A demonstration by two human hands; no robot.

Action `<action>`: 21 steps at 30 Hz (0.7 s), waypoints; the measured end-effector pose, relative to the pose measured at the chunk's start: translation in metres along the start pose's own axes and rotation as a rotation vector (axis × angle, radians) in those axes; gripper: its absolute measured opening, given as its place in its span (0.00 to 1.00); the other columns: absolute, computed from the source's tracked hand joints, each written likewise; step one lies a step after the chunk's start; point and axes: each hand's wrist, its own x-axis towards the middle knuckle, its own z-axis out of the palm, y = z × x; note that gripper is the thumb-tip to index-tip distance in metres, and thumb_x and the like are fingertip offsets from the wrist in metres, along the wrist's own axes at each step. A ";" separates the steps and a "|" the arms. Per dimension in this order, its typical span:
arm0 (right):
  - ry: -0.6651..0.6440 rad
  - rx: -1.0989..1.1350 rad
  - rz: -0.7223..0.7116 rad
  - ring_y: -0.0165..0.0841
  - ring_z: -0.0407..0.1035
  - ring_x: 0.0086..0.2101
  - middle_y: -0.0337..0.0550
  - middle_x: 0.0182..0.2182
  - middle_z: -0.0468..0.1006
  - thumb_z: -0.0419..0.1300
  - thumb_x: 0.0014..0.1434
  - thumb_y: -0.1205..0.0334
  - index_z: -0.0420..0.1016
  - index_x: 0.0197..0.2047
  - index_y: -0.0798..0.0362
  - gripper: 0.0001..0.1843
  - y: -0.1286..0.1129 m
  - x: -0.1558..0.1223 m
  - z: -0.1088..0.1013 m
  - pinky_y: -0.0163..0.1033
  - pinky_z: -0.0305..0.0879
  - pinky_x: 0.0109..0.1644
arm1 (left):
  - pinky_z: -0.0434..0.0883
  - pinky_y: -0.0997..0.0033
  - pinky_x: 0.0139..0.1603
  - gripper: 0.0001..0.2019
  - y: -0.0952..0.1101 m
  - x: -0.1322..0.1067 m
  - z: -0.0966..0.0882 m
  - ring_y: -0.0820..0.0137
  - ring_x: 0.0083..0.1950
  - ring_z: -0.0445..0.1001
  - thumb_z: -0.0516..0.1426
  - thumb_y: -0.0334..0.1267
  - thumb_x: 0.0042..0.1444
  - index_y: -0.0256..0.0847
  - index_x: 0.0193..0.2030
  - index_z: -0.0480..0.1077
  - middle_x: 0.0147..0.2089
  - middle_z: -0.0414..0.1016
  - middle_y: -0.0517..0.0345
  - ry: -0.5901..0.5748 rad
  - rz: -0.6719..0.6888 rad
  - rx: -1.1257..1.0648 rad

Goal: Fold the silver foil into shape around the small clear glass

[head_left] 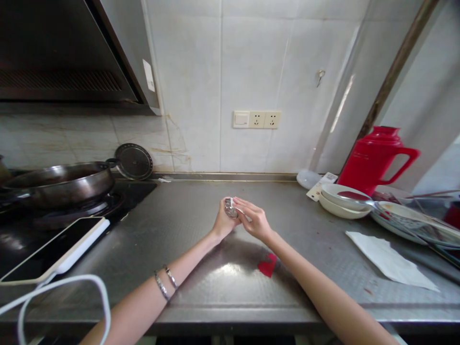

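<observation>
My left hand (224, 223) is wrapped round a small shiny silvery object (230, 209), held just above the steel counter (194, 206). Its kind is hard to make out, since fingers cover much of it. Against its right side, my right hand (256, 219) is closed, with thumb and fingers pinched together. A small white piece (234, 203) shows between the object and these fingers; whether it is part of the object I cannot tell. On the counter below my right wrist lies a torn red scrap (267, 265).
At left, a pan (61, 184) sits on the stove, with a phone (53, 254) and white cable (102, 292) nearer. To the right are stacked bowls (341, 208), a red thermos (372, 160), a plate with utensils and a white paper napkin (390, 258). Sockets (257, 120) are on the wall.
</observation>
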 end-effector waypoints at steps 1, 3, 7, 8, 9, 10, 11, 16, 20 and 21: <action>-0.014 0.004 -0.013 0.37 0.66 0.56 0.45 0.53 0.74 0.53 0.62 0.65 0.74 0.52 0.47 0.17 0.001 0.000 -0.001 0.48 0.66 0.59 | 0.68 0.70 0.42 0.37 0.000 0.000 0.000 0.72 0.39 0.72 0.66 0.27 0.29 0.41 0.48 0.55 0.43 0.71 0.58 -0.002 0.004 0.009; -0.009 0.020 -0.006 0.37 0.67 0.55 0.44 0.53 0.74 0.53 0.62 0.66 0.75 0.52 0.47 0.17 0.003 0.000 -0.002 0.47 0.66 0.59 | 0.67 0.72 0.41 0.35 0.001 -0.001 0.000 0.72 0.39 0.71 0.64 0.25 0.30 0.41 0.48 0.56 0.43 0.70 0.58 -0.006 0.027 0.041; 0.114 0.073 0.195 0.40 0.73 0.49 0.45 0.48 0.78 0.53 0.63 0.60 0.78 0.48 0.49 0.15 0.007 0.001 -0.001 0.46 0.70 0.53 | 0.66 0.75 0.38 0.34 0.005 -0.004 0.001 0.73 0.39 0.70 0.60 0.22 0.32 0.41 0.50 0.56 0.43 0.69 0.58 -0.031 0.046 0.155; 0.136 0.088 0.267 0.42 0.74 0.47 0.45 0.47 0.79 0.54 0.63 0.58 0.79 0.46 0.50 0.15 0.007 0.002 0.000 0.45 0.71 0.51 | 0.65 0.75 0.37 0.35 0.006 -0.005 0.001 0.73 0.39 0.70 0.59 0.22 0.32 0.41 0.51 0.56 0.44 0.69 0.58 -0.040 0.045 0.177; 0.147 0.102 0.333 0.43 0.75 0.44 0.44 0.45 0.79 0.54 0.63 0.56 0.80 0.45 0.51 0.16 0.007 0.002 0.000 0.45 0.72 0.48 | 0.65 0.75 0.37 0.36 0.007 -0.006 0.001 0.74 0.38 0.70 0.59 0.22 0.32 0.42 0.52 0.56 0.45 0.69 0.58 -0.048 0.045 0.195; 0.148 0.113 0.388 0.43 0.76 0.42 0.43 0.44 0.80 0.54 0.62 0.54 0.80 0.44 0.51 0.17 0.007 0.003 0.000 0.45 0.73 0.46 | 0.65 0.76 0.37 0.36 0.008 -0.007 0.001 0.74 0.39 0.70 0.60 0.22 0.32 0.42 0.52 0.56 0.46 0.69 0.57 -0.052 0.047 0.210; 0.145 0.118 0.427 0.44 0.77 0.41 0.43 0.43 0.81 0.54 0.62 0.52 0.80 0.43 0.52 0.18 0.007 0.003 0.000 0.45 0.73 0.44 | 0.65 0.76 0.37 0.36 0.009 -0.007 0.001 0.74 0.39 0.70 0.60 0.21 0.32 0.42 0.52 0.56 0.46 0.69 0.57 -0.055 0.049 0.223; 0.118 0.110 0.328 0.44 0.74 0.46 0.43 0.47 0.78 0.54 0.62 0.54 0.80 0.45 0.49 0.16 0.004 0.004 -0.001 0.48 0.71 0.50 | 0.65 0.76 0.35 0.35 0.008 -0.007 0.002 0.75 0.36 0.69 0.61 0.23 0.32 0.42 0.51 0.56 0.42 0.69 0.60 -0.026 0.012 0.201; 0.084 0.068 0.176 0.40 0.72 0.50 0.43 0.48 0.78 0.54 0.62 0.59 0.78 0.47 0.46 0.14 -0.002 0.005 -0.003 0.47 0.67 0.57 | 0.67 0.74 0.40 0.33 0.005 -0.004 0.002 0.73 0.39 0.72 0.62 0.22 0.32 0.41 0.48 0.57 0.44 0.70 0.58 -0.005 0.036 0.106; 0.068 0.061 0.153 0.39 0.71 0.51 0.42 0.48 0.78 0.53 0.62 0.60 0.78 0.47 0.46 0.14 -0.004 0.005 -0.003 0.47 0.67 0.57 | 0.68 0.72 0.42 0.33 0.004 -0.003 0.002 0.72 0.41 0.72 0.63 0.22 0.32 0.41 0.48 0.57 0.44 0.71 0.57 0.003 0.048 0.097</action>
